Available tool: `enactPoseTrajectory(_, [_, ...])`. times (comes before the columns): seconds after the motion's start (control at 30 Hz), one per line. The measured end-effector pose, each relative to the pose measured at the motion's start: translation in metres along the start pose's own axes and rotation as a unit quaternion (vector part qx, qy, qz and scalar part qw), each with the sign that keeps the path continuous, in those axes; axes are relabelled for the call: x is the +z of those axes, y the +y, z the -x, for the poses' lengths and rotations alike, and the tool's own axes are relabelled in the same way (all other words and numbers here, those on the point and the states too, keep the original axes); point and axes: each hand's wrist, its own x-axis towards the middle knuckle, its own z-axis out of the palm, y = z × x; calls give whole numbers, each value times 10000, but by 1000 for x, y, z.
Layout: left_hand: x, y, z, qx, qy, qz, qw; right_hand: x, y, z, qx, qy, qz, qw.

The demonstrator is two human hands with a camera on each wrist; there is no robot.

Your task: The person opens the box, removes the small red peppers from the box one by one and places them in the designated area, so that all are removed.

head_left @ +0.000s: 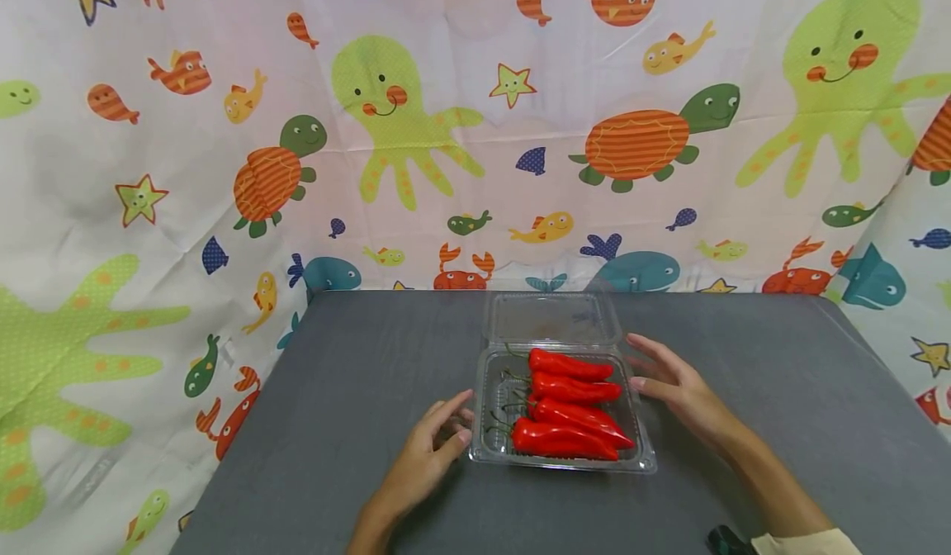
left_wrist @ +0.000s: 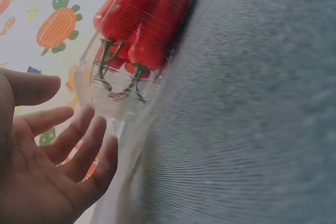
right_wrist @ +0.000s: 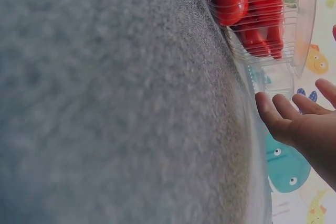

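Observation:
Several red peppers (head_left: 568, 439) with green stems lie side by side in a clear plastic container (head_left: 562, 462) on the grey table. Its hinged lid (head_left: 553, 317) is laid back, away from the person. My left hand (head_left: 425, 457) is at the container's left side, fingers loosely bent and holding nothing. In the left wrist view, that hand (left_wrist: 63, 156) has its fingers spread just short of the container's wall. On the other side, my right hand (head_left: 683, 390) has its fingertips right at the container's right rim. The right wrist view shows this hand's fingers (right_wrist: 273, 116) extended, with nothing held.
The grey table (head_left: 357, 365) extends to both sides of the container. Behind it and along the sides hangs a curtain (head_left: 461, 142) printed with sea animals. A dark object (head_left: 726, 541) shows by the right sleeve (head_left: 806, 543) at the bottom edge.

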Motion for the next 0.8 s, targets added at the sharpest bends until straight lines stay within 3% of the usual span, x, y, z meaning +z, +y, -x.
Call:
enactPoseTrajectory(0.13, [-4, 5, -7, -30, 30, -118, 9999, -1, -3, 6, 28, 27, 5, 10000])
enactPoseTrajectory(0.5, [-20, 10, -37, 289, -478, -207, 9982, -3, -11, 17, -187, 79, 251, 9995])
enactPoseTrajectory(0.8, [-24, 8, -48, 317, -977, -305, 9942, -2, -22, 27, -504, 139, 371, 9979])
